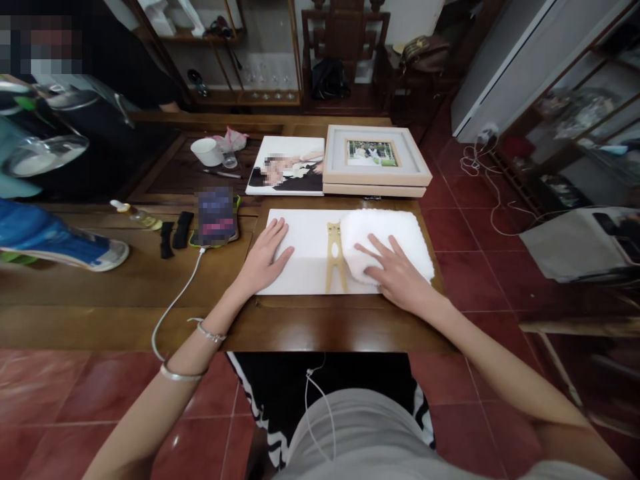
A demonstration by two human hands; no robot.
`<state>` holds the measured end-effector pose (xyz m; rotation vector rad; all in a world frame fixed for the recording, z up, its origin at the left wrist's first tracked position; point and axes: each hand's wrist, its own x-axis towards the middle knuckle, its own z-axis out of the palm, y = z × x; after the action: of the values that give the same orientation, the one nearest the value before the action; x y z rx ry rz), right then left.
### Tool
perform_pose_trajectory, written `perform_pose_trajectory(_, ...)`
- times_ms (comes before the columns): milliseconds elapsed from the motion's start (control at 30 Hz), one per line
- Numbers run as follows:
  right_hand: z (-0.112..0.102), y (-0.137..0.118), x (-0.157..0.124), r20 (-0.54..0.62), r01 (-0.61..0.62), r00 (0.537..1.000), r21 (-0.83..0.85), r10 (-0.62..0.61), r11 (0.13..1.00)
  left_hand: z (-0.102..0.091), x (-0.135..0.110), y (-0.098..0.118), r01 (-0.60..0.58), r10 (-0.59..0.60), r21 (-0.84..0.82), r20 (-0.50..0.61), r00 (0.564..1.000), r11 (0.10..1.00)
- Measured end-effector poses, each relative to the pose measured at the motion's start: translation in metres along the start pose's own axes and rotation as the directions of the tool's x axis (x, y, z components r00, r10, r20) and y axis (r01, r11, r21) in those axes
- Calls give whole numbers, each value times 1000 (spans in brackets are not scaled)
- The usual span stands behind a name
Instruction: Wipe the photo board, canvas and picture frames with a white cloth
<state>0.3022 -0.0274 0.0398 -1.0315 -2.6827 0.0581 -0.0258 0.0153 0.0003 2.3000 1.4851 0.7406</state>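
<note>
The right hand's (397, 275) fingers lie spread and flat, gripping nothing, pressed onto a white cloth (387, 230) right of the frame's centre. The cloth covers the right end of a white panel (306, 248) lying flat on the wooden table (310, 330). The left hand (264, 259) rests open, palm down, on the panel's left edge. Between the hands a wooden stand (335, 257) lies on the panel, touching the cloth. Left of the panel sits a phone (217, 217) with its white cable (175, 300). Above centre are a framed photo (376, 160) and a canvas print (287, 167).
</note>
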Motion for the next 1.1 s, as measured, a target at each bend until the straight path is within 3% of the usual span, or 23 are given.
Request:
perform_pose_trajectory(133,-13,-32,-32,8,34,999,37,-35,999,-1,0,3,11,-12,-35,-12,1000,999)
perform_pose_trajectory(233,-17,-35,-39,-4,41,999,70,-41,997,-2,0,4,11,-12,-35,-17,1000,999)
perform_pose_trajectory(333,-12,-14,-29,-17,8,1000,58,-7,998,-1,0,2,-8,8,-19,-10,1000,1000)
perform_pose_trajectory(500,2,39,19,-21,-34,999,58,36,998,0,0,-1,-13,13,-10,1,1000,1000)
perform_pose_trajectory(633,5,50,44,10,-68,998,40,68,997,0,-1,0,-10,10,-19,-6,1000,1000)
perform_pose_trajectory(733,2,32,33,24,-31,999,30,30,999,-1,-1,2,-5,5,-26,-12,1000,1000)
perform_pose_trajectory(967,-17,-46,-34,52,1,999,58,-4,998,-1,-1,4,-12,11,-21,-8,1000,1000)
perform_pose_trajectory(1100,-19,-48,-38,52,-20,999,101,15,995,-1,-1,1,-21,21,-6,-1,1000,1000)
